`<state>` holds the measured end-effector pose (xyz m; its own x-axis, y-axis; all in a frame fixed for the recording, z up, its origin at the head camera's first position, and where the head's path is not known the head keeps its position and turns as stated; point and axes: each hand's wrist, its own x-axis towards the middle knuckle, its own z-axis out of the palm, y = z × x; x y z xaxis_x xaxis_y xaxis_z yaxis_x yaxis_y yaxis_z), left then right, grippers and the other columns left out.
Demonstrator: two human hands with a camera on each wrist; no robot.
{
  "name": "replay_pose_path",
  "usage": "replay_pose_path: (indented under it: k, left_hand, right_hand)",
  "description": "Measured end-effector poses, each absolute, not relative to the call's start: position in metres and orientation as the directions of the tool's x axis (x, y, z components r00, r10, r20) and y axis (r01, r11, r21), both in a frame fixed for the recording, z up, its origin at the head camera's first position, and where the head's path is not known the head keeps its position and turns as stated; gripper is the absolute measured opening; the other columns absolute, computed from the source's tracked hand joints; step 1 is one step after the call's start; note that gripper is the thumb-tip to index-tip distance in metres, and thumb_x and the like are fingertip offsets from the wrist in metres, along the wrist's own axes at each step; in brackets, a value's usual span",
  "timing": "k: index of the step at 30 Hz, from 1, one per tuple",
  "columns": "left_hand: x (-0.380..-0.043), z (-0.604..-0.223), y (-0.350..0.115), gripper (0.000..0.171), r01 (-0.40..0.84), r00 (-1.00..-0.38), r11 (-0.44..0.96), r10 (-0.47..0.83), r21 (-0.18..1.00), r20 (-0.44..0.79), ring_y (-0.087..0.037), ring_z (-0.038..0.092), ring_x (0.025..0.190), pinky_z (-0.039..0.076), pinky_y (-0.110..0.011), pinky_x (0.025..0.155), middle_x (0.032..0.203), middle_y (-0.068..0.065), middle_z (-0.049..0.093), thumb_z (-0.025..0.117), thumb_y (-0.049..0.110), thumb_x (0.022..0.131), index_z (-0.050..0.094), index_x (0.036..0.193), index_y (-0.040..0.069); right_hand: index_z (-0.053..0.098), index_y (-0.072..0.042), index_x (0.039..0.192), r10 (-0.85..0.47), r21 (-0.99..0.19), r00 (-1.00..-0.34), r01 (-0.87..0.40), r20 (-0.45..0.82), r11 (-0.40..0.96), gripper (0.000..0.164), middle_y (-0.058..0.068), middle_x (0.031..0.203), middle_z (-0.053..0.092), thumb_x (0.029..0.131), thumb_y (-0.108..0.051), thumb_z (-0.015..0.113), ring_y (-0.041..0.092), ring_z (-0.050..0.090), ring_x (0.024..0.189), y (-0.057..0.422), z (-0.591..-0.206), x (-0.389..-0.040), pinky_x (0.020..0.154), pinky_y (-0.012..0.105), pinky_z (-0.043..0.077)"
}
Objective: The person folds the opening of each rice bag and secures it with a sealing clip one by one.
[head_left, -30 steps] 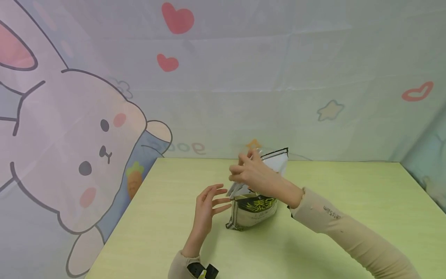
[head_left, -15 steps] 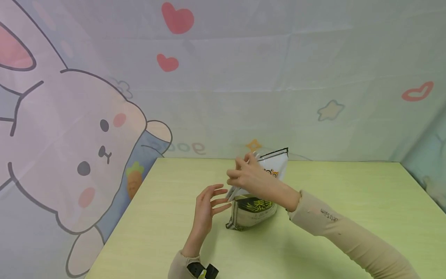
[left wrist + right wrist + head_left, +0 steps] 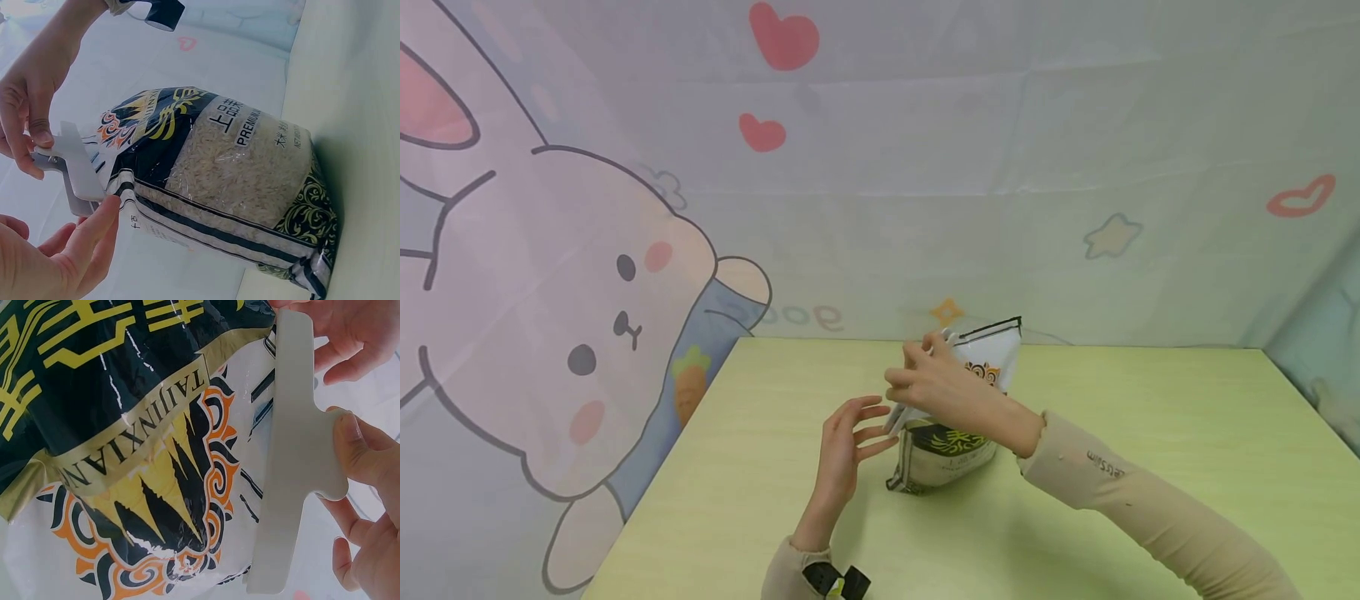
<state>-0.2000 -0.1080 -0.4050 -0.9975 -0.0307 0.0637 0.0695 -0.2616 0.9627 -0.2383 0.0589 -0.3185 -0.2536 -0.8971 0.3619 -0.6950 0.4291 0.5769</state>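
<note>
A bag of rice (image 3: 231,169) with a clear window and dark printed bands stands on the table, its white top leaning over. My right hand (image 3: 951,387) pinches the handle of a wide white bag clip (image 3: 290,450) between thumb and fingers, with the clip's long bar lying along the bag's folded upper part. In the left wrist view the clip's two plates (image 3: 78,165) stand apart at the near end. My left hand (image 3: 846,446) is at the bag's left side, fingers loosely extended, fingertips right at the bag's edge and the clip's end.
The pale yellow-green table (image 3: 1150,467) reaches back to a hanging cloth (image 3: 925,167) printed with a rabbit and hearts. A black wrist device (image 3: 835,581) sits on the left sleeve.
My right hand has shifted slightly left and down with the clip, uncovering more of the print on the bag's white part. The left hand has stayed in place.
</note>
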Motion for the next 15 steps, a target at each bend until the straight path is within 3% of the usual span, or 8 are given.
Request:
replay_pose_path:
  k: [4, 9, 15]
  left_hand:
    - [-0.2005, -0.4049, -0.1082, 0.045, 0.071, -0.997, -0.262, -0.028, 0.962, 0.066, -0.02, 0.064, 0.072, 0.056, -0.042, 0.072, 0.103, -0.024, 0.056, 0.037, 0.029, 0.096, 0.05, 0.114, -0.01]
    - [-0.2007, -0.4052, -0.1083, 0.044, 0.069, -0.998, -0.265, -0.029, 0.962, 0.063, -0.018, 0.064, 0.069, 0.055, -0.043, 0.073, 0.097, -0.014, 0.06, 0.037, 0.029, 0.096, 0.051, 0.112, -0.009]
    - [-0.2006, -0.4057, -0.1083, 0.046, 0.068, -0.998, -0.258, -0.032, 0.964, 0.062, -0.016, 0.065, 0.069, 0.056, -0.042, 0.072, 0.098, -0.015, 0.06, 0.037, 0.03, 0.096, 0.049, 0.114, -0.011]
  right_hand:
    - [0.067, -0.031, 0.089, -0.898, 0.582, -0.253, -0.69, 0.361, 0.429, 0.022, -0.012, 0.078, 0.049, 0.069, -0.025, 0.073, 0.015, 0.044, 0.078, 0.0582, -0.3181, -0.238, 0.074, 0.034, 0.036]
    - [0.067, -0.031, 0.089, -0.899, 0.586, -0.242, -0.69, 0.366, 0.424, 0.023, -0.012, 0.078, 0.049, 0.069, -0.024, 0.074, 0.015, 0.045, 0.078, 0.0573, -0.3189, -0.2381, 0.074, 0.034, 0.036]
    - [0.067, -0.031, 0.088, -0.899, 0.577, -0.241, -0.699, 0.366, 0.423, 0.024, -0.012, 0.078, 0.049, 0.068, -0.023, 0.075, 0.016, 0.045, 0.078, 0.0569, -0.319, -0.2377, 0.074, 0.035, 0.036]
